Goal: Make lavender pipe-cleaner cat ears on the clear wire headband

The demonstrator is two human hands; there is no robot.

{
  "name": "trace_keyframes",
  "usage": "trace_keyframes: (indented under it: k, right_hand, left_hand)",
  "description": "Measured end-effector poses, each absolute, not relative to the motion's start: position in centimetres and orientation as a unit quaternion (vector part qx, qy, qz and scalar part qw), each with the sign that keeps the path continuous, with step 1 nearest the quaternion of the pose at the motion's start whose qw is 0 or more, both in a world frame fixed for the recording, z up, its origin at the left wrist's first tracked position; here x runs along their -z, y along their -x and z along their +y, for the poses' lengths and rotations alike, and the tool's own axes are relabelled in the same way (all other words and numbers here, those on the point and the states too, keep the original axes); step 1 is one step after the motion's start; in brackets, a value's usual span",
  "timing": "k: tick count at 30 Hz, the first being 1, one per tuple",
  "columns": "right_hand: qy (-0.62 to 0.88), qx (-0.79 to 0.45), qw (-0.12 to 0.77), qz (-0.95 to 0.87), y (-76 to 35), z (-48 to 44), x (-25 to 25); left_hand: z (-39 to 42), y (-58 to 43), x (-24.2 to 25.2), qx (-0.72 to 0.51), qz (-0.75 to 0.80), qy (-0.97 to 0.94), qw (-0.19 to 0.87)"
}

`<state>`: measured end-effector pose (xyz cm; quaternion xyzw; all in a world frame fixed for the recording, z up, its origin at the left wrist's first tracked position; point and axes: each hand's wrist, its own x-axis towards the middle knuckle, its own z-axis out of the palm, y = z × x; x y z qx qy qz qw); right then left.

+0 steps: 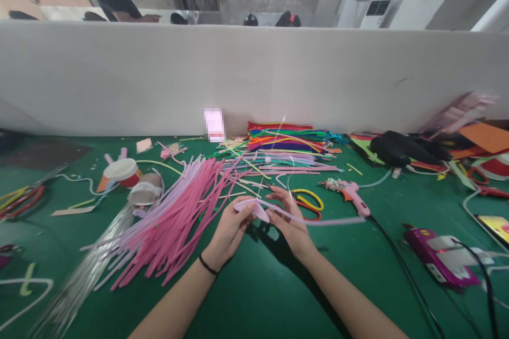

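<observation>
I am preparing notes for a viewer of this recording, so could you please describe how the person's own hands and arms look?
The left hand and right hand wear no gloves. A thin, dark band circles the left wrist; none shows on the right. No sleeve covers the visible part of either forearm.

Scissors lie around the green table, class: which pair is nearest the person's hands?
The yellow-and-orange-handled pair, just beside the right hand; the other scissors lie well away, toward the view's left and right edges.
</observation>
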<state>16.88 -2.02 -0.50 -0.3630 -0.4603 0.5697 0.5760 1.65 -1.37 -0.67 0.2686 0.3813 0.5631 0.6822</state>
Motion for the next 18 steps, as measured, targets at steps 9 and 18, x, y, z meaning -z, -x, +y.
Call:
trace_keyframes:
  k: [9,18]
  right_hand:
    - [0.349,-0.582,0.551,-0.486,-17.71,-2.05,0.84]
    - [0.39,-0.554,0.525,-0.516,-16.73,-2.28,0.96]
  left_hand:
    - [-0.81,-1.19,0.67,-0.581,0.383,-0.214,0.686]
    - [-0.98,-1.22,0.8,-0.586,0.357,-0.212,0.696]
